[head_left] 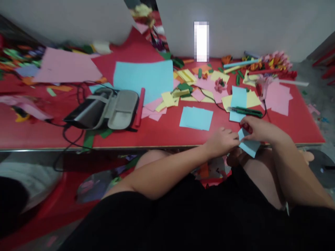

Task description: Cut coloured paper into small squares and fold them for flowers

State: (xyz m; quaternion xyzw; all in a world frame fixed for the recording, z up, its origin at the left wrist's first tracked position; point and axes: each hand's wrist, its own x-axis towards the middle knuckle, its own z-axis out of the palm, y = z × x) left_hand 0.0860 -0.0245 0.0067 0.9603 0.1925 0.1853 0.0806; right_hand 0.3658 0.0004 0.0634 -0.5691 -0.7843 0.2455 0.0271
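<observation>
A small light-blue sheet of paper is held between my two hands at the table's front edge, over my lap. My left hand is closed on its left corner. My right hand pinches the upper edge with thumb and fingers. Just beyond my right hand lies a green utility knife, across a light-blue strip of paper. To the left of it, a small stack of light-blue paper pieces rests on the red table.
On the red table lie an open black case with cables, a large light-blue sheet, pink sheets, yellow scraps, a pink paper flower and a hot glue gun. A grey wall stands behind.
</observation>
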